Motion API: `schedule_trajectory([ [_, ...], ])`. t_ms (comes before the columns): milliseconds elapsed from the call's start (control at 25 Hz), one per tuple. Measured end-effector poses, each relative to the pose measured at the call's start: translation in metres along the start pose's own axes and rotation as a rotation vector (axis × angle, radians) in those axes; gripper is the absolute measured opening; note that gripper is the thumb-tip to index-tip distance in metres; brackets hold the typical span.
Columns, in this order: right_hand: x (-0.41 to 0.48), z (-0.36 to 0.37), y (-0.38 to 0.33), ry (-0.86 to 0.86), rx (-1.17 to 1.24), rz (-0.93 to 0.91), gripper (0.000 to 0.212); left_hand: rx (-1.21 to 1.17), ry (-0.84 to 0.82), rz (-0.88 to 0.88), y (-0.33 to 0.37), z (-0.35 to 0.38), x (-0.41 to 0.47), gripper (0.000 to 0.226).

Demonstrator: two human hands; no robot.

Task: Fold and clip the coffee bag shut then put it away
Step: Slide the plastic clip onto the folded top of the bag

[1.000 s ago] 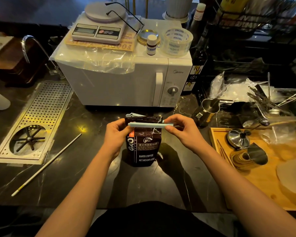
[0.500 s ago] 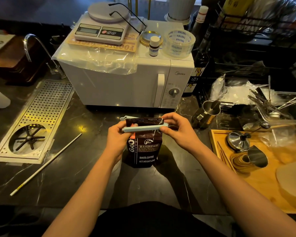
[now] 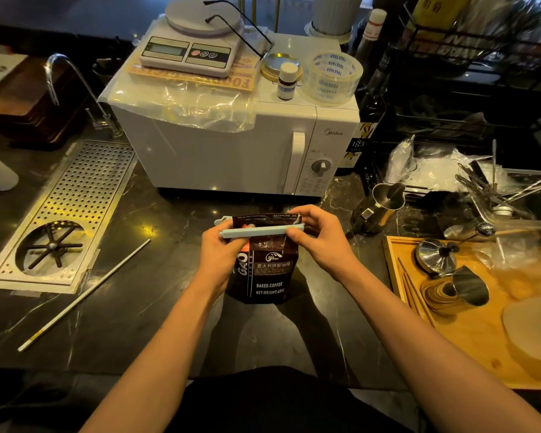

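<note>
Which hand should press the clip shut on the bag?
Right, probably. The right hand already pinches the free end of the light blue clip across the folded top of the coffee bag. The left hand holds the hinge end, steadying the bag.

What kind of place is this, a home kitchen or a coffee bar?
Probably a coffee bar counter: a built-in pitcher rinser tray, a steel milk jug and a digital scale surround the coffee bag.

I'm at a café bar counter, rinser drip tray left of the microwave, scale on top, milk pitcher to its right
</note>
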State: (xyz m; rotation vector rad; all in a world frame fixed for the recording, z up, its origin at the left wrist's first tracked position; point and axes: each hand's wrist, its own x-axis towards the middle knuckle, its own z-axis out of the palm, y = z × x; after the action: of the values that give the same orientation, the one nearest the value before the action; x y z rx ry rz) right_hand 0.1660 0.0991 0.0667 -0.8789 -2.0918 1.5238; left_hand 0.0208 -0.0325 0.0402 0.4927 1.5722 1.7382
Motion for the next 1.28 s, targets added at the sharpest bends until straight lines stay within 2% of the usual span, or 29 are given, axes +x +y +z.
schedule_trajectory([
  [200,-0.002,0.003,0.001,0.019,0.039,0.019,0.026,0.003,0.018,-0.001,-0.003,0.0,-0.001,0.021],
  [360,-0.001,0.004,0.002,0.052,0.039,0.049,0.026,0.001,0.22,0.056,-0.009,0.006,-0.005,0.027],
  [440,-0.001,0.004,0.002,0.056,0.032,0.055,0.026,-0.017,0.267,0.122,-0.008,0.007,-0.009,0.037],
  [560,-0.002,0.004,0.002,0.052,0.015,0.056,0.026,0.186,0.188,0.202,-0.001,-0.006,-0.009,0.054],
  [680,-0.003,0.004,0.0,0.061,-0.036,0.036,0.025,0.53,-0.034,0.24,0.015,-0.026,-0.002,0.059],
  [760,-0.002,0.004,-0.001,0.069,-0.077,0.017,0.025,0.619,-0.157,0.226,0.026,-0.034,0.002,0.061],
  [880,-0.001,0.004,-0.001,0.069,-0.108,0.009,0.025,0.653,-0.162,0.172,0.032,-0.04,0.007,0.057],
  [960,-0.001,0.005,-0.001,0.076,-0.12,0.011,0.025,0.655,-0.144,0.131,0.034,-0.043,0.009,0.055],
  [1080,-0.001,0.006,-0.001,0.087,-0.144,0.005,0.024,0.51,-0.107,0.053,0.033,-0.045,0.01,0.055],
  [1280,0.001,0.006,0.001,0.097,-0.192,0.002,0.022,0.288,-0.017,-0.018,0.024,-0.038,0.008,0.029],
])
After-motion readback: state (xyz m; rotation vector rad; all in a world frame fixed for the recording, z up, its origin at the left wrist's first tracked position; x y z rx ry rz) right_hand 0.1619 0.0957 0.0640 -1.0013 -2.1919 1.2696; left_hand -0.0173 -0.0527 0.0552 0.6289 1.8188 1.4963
